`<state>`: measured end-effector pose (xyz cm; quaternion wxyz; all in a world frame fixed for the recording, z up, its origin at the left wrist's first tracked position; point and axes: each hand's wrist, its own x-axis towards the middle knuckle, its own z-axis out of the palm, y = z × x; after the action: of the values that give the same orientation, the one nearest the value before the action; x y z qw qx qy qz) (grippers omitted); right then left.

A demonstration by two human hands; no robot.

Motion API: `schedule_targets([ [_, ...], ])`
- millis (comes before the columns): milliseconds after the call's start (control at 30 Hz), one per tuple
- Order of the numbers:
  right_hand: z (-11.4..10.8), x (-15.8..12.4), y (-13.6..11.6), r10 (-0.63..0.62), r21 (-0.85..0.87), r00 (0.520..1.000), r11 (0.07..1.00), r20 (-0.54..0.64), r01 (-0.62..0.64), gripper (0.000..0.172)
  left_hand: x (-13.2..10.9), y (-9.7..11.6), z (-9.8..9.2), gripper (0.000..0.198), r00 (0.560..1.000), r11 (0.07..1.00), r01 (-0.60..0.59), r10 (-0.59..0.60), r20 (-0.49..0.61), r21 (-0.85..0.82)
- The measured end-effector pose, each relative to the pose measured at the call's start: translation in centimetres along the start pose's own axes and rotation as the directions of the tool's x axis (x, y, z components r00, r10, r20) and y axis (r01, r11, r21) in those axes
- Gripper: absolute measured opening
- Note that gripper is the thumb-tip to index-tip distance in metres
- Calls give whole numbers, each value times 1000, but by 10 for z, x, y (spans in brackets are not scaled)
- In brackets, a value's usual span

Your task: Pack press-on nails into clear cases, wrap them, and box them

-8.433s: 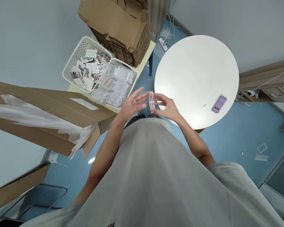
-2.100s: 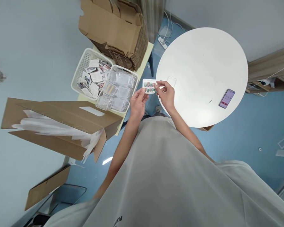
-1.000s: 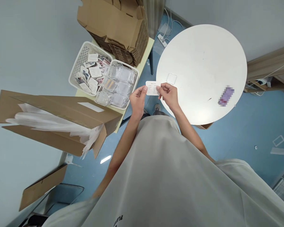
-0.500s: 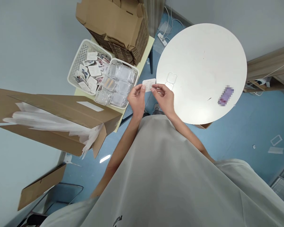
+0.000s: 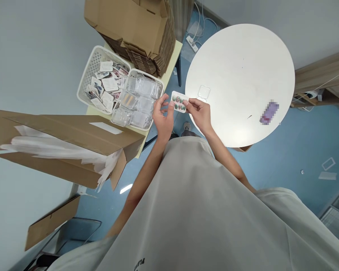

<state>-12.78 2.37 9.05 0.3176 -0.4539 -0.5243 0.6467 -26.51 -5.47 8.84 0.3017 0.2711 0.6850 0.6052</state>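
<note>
A small white card [image 5: 175, 107] carries two rows of green and red press-on nails, which face up. My right hand [image 5: 201, 113] pinches the card at its right end between thumb and fingers. At the card's left edge is my left hand [image 5: 164, 118]; its thumb meets the lower left corner while the other fingers stand apart from it. Just beyond my right hand, a clear plastic case [image 5: 204, 92] lies open on the white round table [image 5: 240, 67], its near part hidden by the hand.
To the left, a white basket [image 5: 84, 84] holds many cards, and a second basket [image 5: 161, 84] holds clear cases. Folded cardboard boxes [image 5: 130, 26] are stacked behind them. An open carton [image 5: 64, 128] with white wrapping stands nearer. A blurred purple object [image 5: 269, 113] lies on the table.
The card has been turned over: printed text showed before, now the nails show. My left fingers have spread away from it, and my right hand keeps its grip.
</note>
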Motion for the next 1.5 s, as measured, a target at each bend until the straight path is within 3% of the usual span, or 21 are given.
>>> schedule_targets([
  [133,-11,3,-1,38,18,995,999,90,-40,71,7,-11,1,51,987,983,147,-139,83,-109],
  [267,-16,5,2,59,22,993,998,103,-62,70,6,-12,3,46,982,977,175,-164,97,-120],
  [500,-11,3,10,21,-18,998,1000,-62,-22,65,4,-4,7,47,998,996,67,-66,10,-55],
  [700,-2,-2,4,34,43,999,998,16,-34,69,-2,4,13,49,995,999,-49,48,84,14],
  [933,-5,-2,-5,69,56,997,996,35,-71,72,-6,14,17,50,983,985,-112,91,158,129],
  [1033,-11,1,0,59,53,998,997,28,-60,70,-3,6,17,49,989,994,-48,35,143,95],
  [1133,-20,7,11,68,10,997,998,-33,-67,69,3,-13,15,52,987,995,99,-95,132,-23],
  [1300,-35,13,25,116,-14,993,993,-16,-116,65,9,-37,11,56,931,945,304,-269,245,-118],
  [1500,-40,10,19,97,-45,994,994,-40,-99,60,10,-33,10,57,926,943,323,-298,233,-75],
])
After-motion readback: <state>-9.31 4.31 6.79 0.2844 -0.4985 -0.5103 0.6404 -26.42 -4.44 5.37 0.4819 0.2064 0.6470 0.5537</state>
